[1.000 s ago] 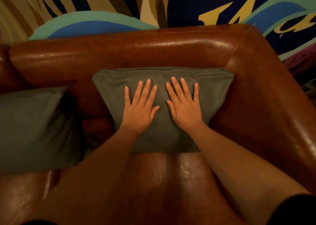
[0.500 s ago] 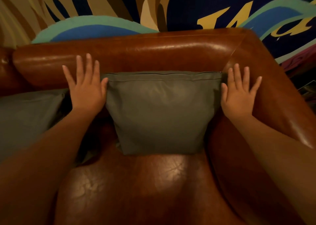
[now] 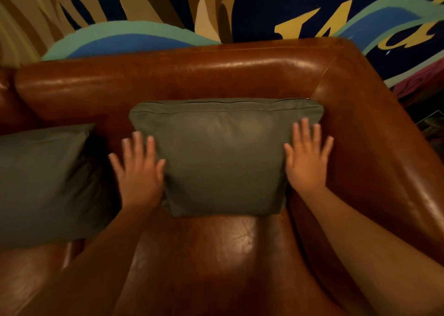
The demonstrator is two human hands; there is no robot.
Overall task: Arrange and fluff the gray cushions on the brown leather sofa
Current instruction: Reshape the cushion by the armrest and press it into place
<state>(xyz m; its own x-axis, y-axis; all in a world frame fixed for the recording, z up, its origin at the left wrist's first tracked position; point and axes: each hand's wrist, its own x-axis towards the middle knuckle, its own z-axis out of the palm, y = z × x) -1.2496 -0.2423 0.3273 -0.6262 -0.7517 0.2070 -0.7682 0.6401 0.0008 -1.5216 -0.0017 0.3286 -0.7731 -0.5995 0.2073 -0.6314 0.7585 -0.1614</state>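
Gray cushion (image 3: 223, 157) mid-frame btwn both hands, long axis left-right. Left hand (image 3: 139, 176) & right hand (image 3: 306, 162) flat, fingers spread, flanking its sides, gripping nothing; equally near.

**Two gray cushions on brown leather sofa**

Gray cushion (image 3: 223, 157): stands propped against the sofa (image 3: 216, 255) backrest, in the corner by the right armrest. Squarish, plump, faint creases across its face. Zip seam runs along the top edge. Bottom edge sits on the seat.

Second gray cushion (image 3: 40, 183): off to the left, also leaning toward the backrest, cut off by the frame edge. Softer, more wrinkled. A dark gap separates the two.

Sofa: glossy brown leather, rounded backrest and armrest, worn creases on the seat catching the light.
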